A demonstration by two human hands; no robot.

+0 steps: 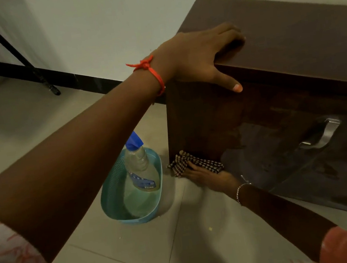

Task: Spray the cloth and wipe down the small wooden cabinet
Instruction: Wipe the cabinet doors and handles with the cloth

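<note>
The left hand [198, 56] lies flat and open on the top corner of the small brown cabinet [287, 36], with the thumb hanging down over the front edge. It holds nothing; it just leans there to keep the person steady. Low down, the right hand [208, 177] presses the checked cloth [194, 162] against the bottom corner of the cabinet front, close to the floor [118, 258]. The fingers are spread over the cloth, pushing it on the wood, not closed around it. Part of the front looks shiny and wet, so the wiping seems well on its way. The spray bottle [142, 168] stands in a blue basket [110, 193] on the floor, just beside the cabinet. To wipe this low part well, I think the hand should keep the cloth flat, push firmly, and go slowly along the bottom edge and into the corner, so no spot is missed near the metal handle [325, 132].
</note>
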